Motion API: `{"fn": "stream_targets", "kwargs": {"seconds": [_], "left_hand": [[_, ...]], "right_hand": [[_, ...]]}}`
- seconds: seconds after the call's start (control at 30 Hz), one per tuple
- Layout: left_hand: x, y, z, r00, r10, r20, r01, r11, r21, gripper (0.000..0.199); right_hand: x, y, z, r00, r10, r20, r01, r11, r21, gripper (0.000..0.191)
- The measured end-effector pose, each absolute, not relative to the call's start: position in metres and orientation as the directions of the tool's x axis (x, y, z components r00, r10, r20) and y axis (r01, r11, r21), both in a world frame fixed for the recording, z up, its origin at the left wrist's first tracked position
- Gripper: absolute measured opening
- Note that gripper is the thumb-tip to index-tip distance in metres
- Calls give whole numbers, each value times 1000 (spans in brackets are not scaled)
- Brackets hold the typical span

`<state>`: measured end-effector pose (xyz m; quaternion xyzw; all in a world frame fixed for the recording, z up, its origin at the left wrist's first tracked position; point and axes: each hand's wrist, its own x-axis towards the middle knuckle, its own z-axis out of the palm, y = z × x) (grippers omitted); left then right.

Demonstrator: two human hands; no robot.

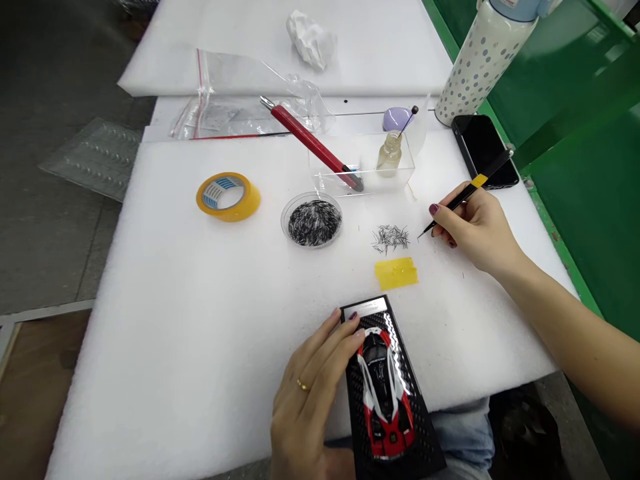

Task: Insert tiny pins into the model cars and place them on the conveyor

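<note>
My right hand (473, 223) pinches black tweezers (460, 198) with a yellow band, their fine tip down at the white foam surface. Just left of that tip lies a loose pile of tiny black slivers (391, 238), above a piece of yellow tape (396, 273). My left hand (320, 380) holds a black display base (420, 427) at its left edge, fingertips by the front of the red and white model car (384, 400) on it. A round clear dish (314, 221) full of black slivers is left of the pile.
A yellow tape roll (229, 197) lies at left. Behind the dish, a red pen-like tool (313, 142) leans on a clear tray (370, 185) holding a small bottle (389, 155). A phone (484, 150) and dotted flask (483, 63) stand right; plastic bags (240, 93) and crumpled tissue (311, 41) lie behind.
</note>
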<state>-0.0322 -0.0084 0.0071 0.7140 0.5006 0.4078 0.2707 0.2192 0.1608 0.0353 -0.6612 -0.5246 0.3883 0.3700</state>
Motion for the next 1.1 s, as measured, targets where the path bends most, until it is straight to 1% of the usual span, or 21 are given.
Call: {"fn": "stream_targets", "kwargs": {"seconds": [0.07, 0.2, 0.33, 0.43, 0.6, 0.7, 0.93, 1.0, 1.1], "left_hand": [[-32, -8, 8, 164, 936, 310, 493, -350, 797, 70], [-31, -9, 8, 160, 941, 298, 487, -338, 806, 72], [-29, -9, 9, 150, 943, 296, 477, -331, 814, 70], [-29, -10, 9, 150, 946, 289, 474, -325, 819, 72], [-31, -10, 8, 154, 944, 293, 473, -331, 817, 77], [-31, -10, 7, 156, 944, 291, 471, -329, 818, 72], [-29, -9, 9, 137, 949, 283, 469, -314, 826, 56], [-29, -9, 9, 148, 946, 289, 471, -324, 821, 56], [-30, -9, 11, 157, 946, 283, 481, -324, 815, 61]], "right_hand": [[220, 160, 34, 145, 982, -123, 404, -172, -898, 22], [221, 160, 34, 127, 984, -123, 381, -163, -910, 24], [218, 160, 39, 160, 974, -163, 364, -212, -907, 25], [215, 160, 42, 187, 965, -181, 381, -242, -893, 26], [215, 160, 42, 161, 972, -169, 389, -220, -895, 24], [216, 159, 40, 172, 970, -175, 385, -229, -894, 25], [218, 161, 36, 145, 981, -131, 384, -178, -906, 21], [217, 161, 36, 149, 980, -133, 381, -181, -907, 21], [215, 161, 36, 173, 973, -151, 376, -207, -903, 24]]}}
